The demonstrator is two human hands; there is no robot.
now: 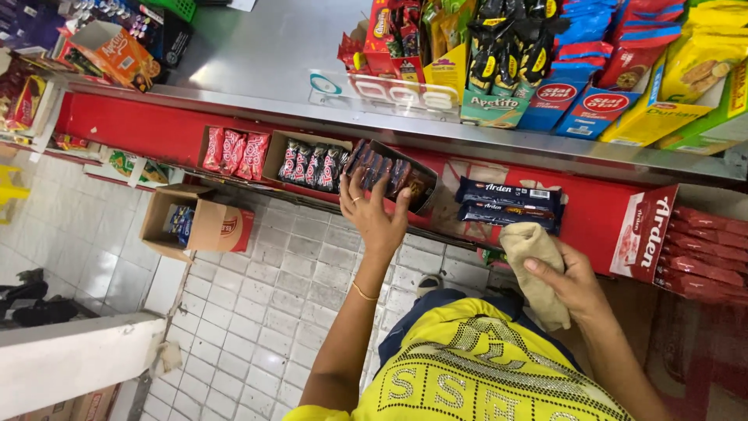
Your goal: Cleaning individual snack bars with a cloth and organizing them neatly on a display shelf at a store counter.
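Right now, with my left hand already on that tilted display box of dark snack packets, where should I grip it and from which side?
Probably grip the display box by its front cardboard rim, coming from the aisle side below. It sits tilted on the red shelf, open top facing you, and the left hand already touches that edge. Another box crowds its left side; the right hand holds a beige cloth.
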